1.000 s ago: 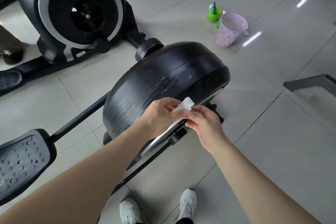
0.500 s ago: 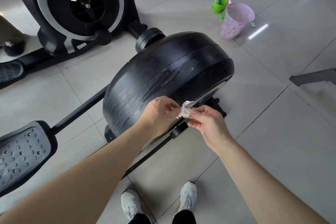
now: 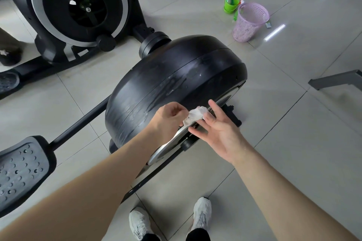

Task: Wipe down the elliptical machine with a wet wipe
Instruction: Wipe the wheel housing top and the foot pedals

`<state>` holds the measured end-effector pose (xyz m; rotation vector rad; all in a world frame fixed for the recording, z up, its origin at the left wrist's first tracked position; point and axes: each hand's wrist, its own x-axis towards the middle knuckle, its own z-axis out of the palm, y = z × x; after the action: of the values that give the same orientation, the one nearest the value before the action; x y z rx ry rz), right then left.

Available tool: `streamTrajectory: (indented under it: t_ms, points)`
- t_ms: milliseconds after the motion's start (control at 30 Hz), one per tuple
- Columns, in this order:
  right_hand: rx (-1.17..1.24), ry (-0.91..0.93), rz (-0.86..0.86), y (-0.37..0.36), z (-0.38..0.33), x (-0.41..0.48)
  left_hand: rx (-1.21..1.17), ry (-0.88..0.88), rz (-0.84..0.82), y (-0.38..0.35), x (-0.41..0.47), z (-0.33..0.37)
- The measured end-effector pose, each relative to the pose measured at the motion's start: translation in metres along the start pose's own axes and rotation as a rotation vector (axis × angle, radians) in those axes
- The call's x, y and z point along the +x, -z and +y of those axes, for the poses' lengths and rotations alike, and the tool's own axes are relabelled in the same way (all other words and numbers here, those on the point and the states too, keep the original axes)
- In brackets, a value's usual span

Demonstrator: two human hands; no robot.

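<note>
Black ridged pedal (image 3: 23, 168) sits at your far left, its bar running to the elliptical machine (image 3: 176, 76), whose dark cover shows wet streaks. Your left hand (image 3: 168, 121) is at the cover's lower edge, its grip pinched on the crumpled wet wipe (image 3: 195, 116). Just beside it, your right hand (image 3: 219, 133) shows its palm, grip apart, fingers straight and spread, fingertips at the wipe. Farther right on the tiled floor (image 3: 293, 143), a green bucket (image 3: 231, 7) stands beside a pink basket (image 3: 248, 22).
</note>
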<state>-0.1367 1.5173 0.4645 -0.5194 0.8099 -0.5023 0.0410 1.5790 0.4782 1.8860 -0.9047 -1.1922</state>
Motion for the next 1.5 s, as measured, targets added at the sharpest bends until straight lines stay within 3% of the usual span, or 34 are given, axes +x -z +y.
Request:
streamTrajectory:
  t_ms: [100,167,300,400,533,633,700,767,900,933,1033,1067,1100,1200,1233,1300,1400,1467,1500]
  points:
    - [-0.147,-0.035,-0.038,-0.001,-0.003,0.001,0.006,-0.006,-0.011,-0.002,0.003,0.004]
    - [-0.264,-0.005,0.054,-0.004,-0.008,0.006,0.049,-0.013,-0.001,-0.003,0.005,0.007]
    - [-0.189,0.007,0.202,-0.006,-0.022,0.017,0.083,-0.032,0.044,-0.006,0.011,0.018]
    - [-0.3,0.121,0.335,-0.012,-0.046,0.035,0.061,-0.02,0.143,-0.009,0.022,0.024]
    - [-0.968,0.526,0.603,-0.02,-0.104,0.08,0.436,-0.144,0.348,-0.003,0.04,0.024]
    - [-1.323,0.664,0.692,-0.015,-0.125,0.124,0.802,-0.189,0.366,0.0,0.05,0.026]
    - [-1.5,0.704,0.692,-0.012,-0.105,0.144,0.946,-0.158,0.359,-0.001,0.055,0.026]
    - [-1.558,0.831,0.583,-0.018,-0.063,0.14,1.016,-0.147,0.349,0.002,0.059,0.022]
    - [-1.688,0.99,0.108,-0.021,-0.034,0.112,1.043,-0.139,0.299,0.007,0.063,0.016]
    - [-1.715,0.99,0.133,-0.015,-0.048,0.12,1.047,-0.146,0.295,0.008,0.064,0.016]
    - [-1.61,0.888,0.553,0.001,-0.091,0.148,1.044,-0.161,0.293,0.008,0.068,0.017]
    - [-1.579,0.857,0.593,-0.003,-0.089,0.149,1.048,-0.161,0.293,0.008,0.069,0.017]
    - [-1.588,0.861,0.545,-0.011,-0.075,0.143,1.05,-0.156,0.286,0.008,0.069,0.018]
    - [-1.732,0.905,0.066,-0.029,-0.028,0.101,1.007,-0.15,0.287,0.009,0.069,0.016]
    - [-1.77,0.897,-0.019,-0.028,-0.033,0.098,0.988,-0.157,0.285,0.01,0.068,0.015]
    - [-1.759,0.917,0.117,-0.022,-0.06,0.119,0.951,-0.173,0.276,0.012,0.066,0.011]
    - [-1.628,0.871,0.55,-0.021,-0.089,0.157,0.843,-0.173,0.332,0.021,0.061,0.002]
    - [-1.638,0.818,0.516,-0.041,-0.063,0.15,0.763,-0.11,0.415,0.031,0.059,-0.005]
    - [-1.689,0.818,0.391,-0.052,-0.042,0.137,0.722,-0.069,0.453,0.034,0.057,-0.008]
